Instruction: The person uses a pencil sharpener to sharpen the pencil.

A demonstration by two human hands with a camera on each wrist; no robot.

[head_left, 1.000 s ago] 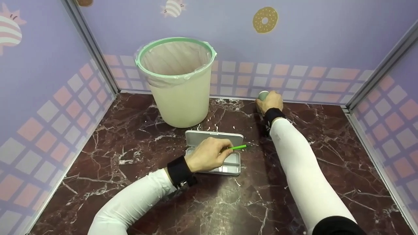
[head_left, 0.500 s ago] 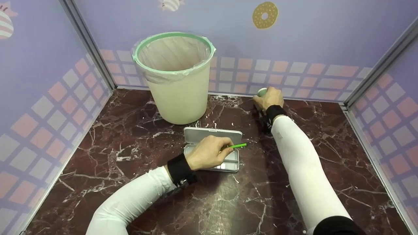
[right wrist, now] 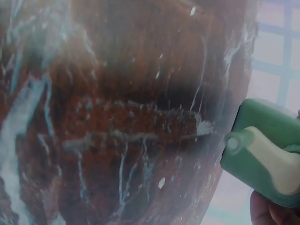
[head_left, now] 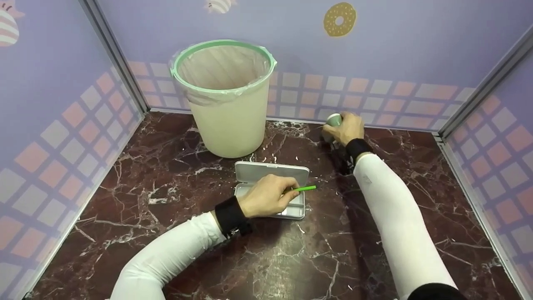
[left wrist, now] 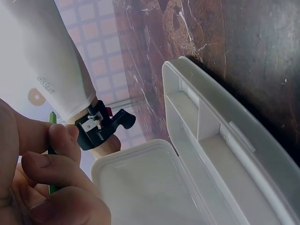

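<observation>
My left hand (head_left: 268, 196) pinches a thin bright-green pencil (head_left: 306, 188) between thumb and fingers, its end pointing right. Beneath that hand lies an opened white pencil case (head_left: 296, 212), its lid (head_left: 272, 169) raised at the back. The left wrist view shows narrow compartments inside the case (left wrist: 187, 110) and the pencil (left wrist: 53, 118) partly hidden by fingers. At the back wall, my right hand (head_left: 349, 128) grips a green pencil sharpener (head_left: 334, 120). In the right wrist view the sharpener (right wrist: 255, 124) appears tilted, its cream crank handle (right wrist: 274, 161) facing the camera.
A tall cream bin (head_left: 233, 121) with a green rim and a clear liner stands at the back left. Purple walls with a tiled pattern (head_left: 377, 96) enclose the dark red marbled tabletop (head_left: 179, 175) at the back and both sides.
My right hand shifts slightly toward me and to the right with the sharpener, more of which shows now. My left hand stays over the case with the pencil. The head view has tilted a little.
</observation>
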